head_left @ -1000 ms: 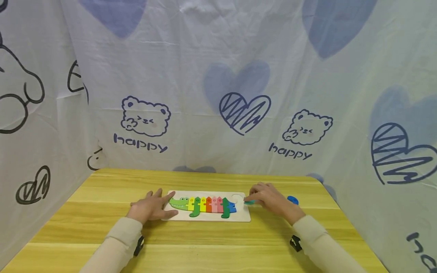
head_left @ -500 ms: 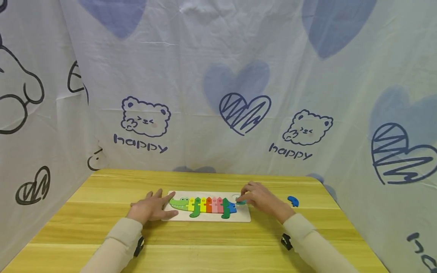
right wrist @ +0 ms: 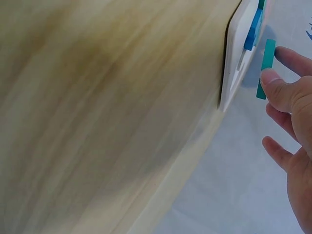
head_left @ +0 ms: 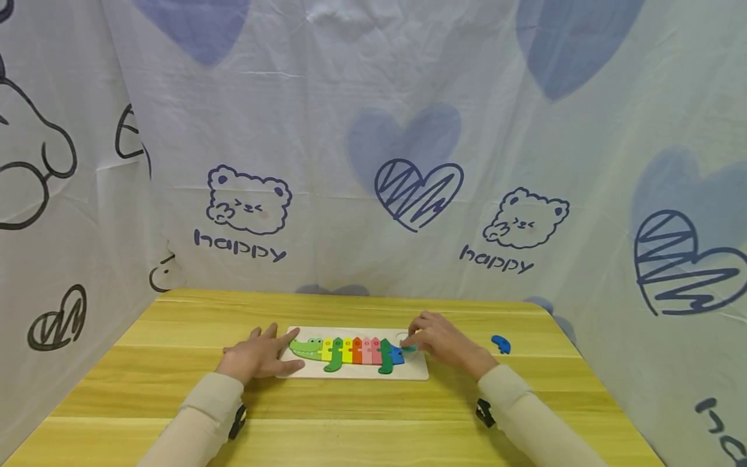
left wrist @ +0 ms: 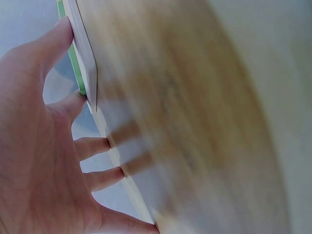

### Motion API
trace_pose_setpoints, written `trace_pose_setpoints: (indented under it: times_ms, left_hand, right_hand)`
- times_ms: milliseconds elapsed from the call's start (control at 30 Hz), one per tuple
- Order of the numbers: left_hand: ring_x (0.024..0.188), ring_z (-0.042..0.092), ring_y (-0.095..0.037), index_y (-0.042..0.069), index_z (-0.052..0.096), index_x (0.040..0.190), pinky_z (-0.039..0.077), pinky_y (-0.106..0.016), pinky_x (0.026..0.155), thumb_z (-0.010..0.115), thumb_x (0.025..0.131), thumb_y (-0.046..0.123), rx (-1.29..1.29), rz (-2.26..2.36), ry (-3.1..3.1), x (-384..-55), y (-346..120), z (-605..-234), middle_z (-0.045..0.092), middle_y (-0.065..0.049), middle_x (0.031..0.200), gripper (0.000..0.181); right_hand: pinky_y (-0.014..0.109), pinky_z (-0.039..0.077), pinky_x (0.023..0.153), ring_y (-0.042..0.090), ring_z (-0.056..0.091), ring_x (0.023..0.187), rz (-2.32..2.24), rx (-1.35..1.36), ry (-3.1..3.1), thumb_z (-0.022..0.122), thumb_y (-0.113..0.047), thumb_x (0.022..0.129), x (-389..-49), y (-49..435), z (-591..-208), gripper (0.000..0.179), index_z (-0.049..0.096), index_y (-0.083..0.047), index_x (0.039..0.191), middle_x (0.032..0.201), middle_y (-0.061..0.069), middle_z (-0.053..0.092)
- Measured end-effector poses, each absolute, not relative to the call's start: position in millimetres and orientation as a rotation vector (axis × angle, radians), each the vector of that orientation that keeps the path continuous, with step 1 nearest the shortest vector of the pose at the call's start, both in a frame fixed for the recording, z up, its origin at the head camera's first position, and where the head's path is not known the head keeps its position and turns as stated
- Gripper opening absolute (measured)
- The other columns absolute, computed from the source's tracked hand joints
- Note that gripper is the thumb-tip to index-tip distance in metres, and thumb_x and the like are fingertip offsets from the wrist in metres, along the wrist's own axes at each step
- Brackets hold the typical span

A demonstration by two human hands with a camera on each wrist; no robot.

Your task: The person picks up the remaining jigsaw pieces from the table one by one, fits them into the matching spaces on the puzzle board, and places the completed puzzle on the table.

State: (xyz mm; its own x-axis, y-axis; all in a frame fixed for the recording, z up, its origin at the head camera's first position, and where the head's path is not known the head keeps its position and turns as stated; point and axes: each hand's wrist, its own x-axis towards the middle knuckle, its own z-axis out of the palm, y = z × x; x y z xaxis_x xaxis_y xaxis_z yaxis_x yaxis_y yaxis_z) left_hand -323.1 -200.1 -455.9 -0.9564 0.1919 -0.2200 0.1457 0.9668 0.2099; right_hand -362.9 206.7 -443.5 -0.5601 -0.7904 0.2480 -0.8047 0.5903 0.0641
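A white puzzle board (head_left: 360,373) lies on the table, bearing a crocodile of coloured pieces from a light green head (head_left: 305,349) to a blue piece (head_left: 397,355). My left hand (head_left: 257,357) spreads its fingers at the board's left end; in the left wrist view the thumb (left wrist: 61,36) touches that end and other fingertips reach the table. My right hand (head_left: 442,342) pinches a teal puzzle piece (right wrist: 267,57) between thumb and fingers. It holds the piece over the board's right end, beside the blue piece. The right wrist view shows a gap between the teal piece and board.
A loose blue puzzle piece (head_left: 500,344) lies on the wooden table (head_left: 350,421), right of the right hand. Behind the table hangs a white curtain (head_left: 327,130) printed with hearts and bears, which also closes in both sides.
My right hand has moved left with the teal piece, from the board's right edge to beside the blue piece on it. The left hand has stayed in place.
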Motion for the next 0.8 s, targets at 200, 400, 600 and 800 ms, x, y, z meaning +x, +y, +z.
trace_pose_setpoints:
  times_ms: [200, 400, 600, 800]
  left_hand:
    - [0.149, 0.023, -0.064, 0.029, 0.033, 0.162, 0.025, -0.098, 0.086, 0.055, 0.088, 0.079, 0.249, 0.277, 2.880, -322.8, -199.6, -455.9, 0.025, -0.028, 0.168, 0.092]
    - [0.149, 0.023, -0.064, 0.029, 0.033, 0.162, 0.025, -0.098, 0.086, 0.055, 0.089, 0.078, 0.250, 0.276, 2.879, -321.7, -199.1, -454.5, 0.026, -0.028, 0.168, 0.091]
    - [0.149, 0.022, -0.063, 0.029, 0.033, 0.162, 0.024, -0.098, 0.087, 0.055, 0.088, 0.079, 0.246, 0.274, 2.875, -322.0, -199.0, -455.1, 0.026, -0.027, 0.168, 0.092]
    - [0.149, 0.022, -0.063, 0.028, 0.033, 0.162, 0.025, -0.098, 0.087, 0.055, 0.089, 0.079, 0.247, 0.267, 2.872, -322.5, -198.8, -454.6, 0.025, -0.027, 0.168, 0.092]
  right_hand:
    - [0.037, 0.055, 0.095, 0.018, 0.061, 0.102, 0.081, 1.331, -2.587, 0.076, -0.005, 0.091, -363.2, 206.8, -446.9, 0.030, 0.082, -0.024, 0.113, 0.108, -0.002, 0.074]
    - [0.035, 0.054, 0.093, 0.017, 0.059, 0.102, 0.092, 1.338, -2.612, 0.075, -0.006, 0.093, -363.1, 209.3, -449.2, 0.028, 0.082, -0.024, 0.113, 0.109, -0.002, 0.074]
    - [0.034, 0.055, 0.093, 0.016, 0.061, 0.104, 0.115, 1.346, -2.640, 0.074, -0.007, 0.093, -363.4, 211.2, -450.4, 0.028, 0.082, -0.024, 0.114, 0.111, -0.003, 0.074]
    - [0.034, 0.055, 0.096, 0.015, 0.061, 0.105, 0.129, 1.344, -2.665, 0.073, -0.006, 0.095, -364.8, 210.6, -452.1, 0.030, 0.081, -0.024, 0.116, 0.112, -0.004, 0.075]
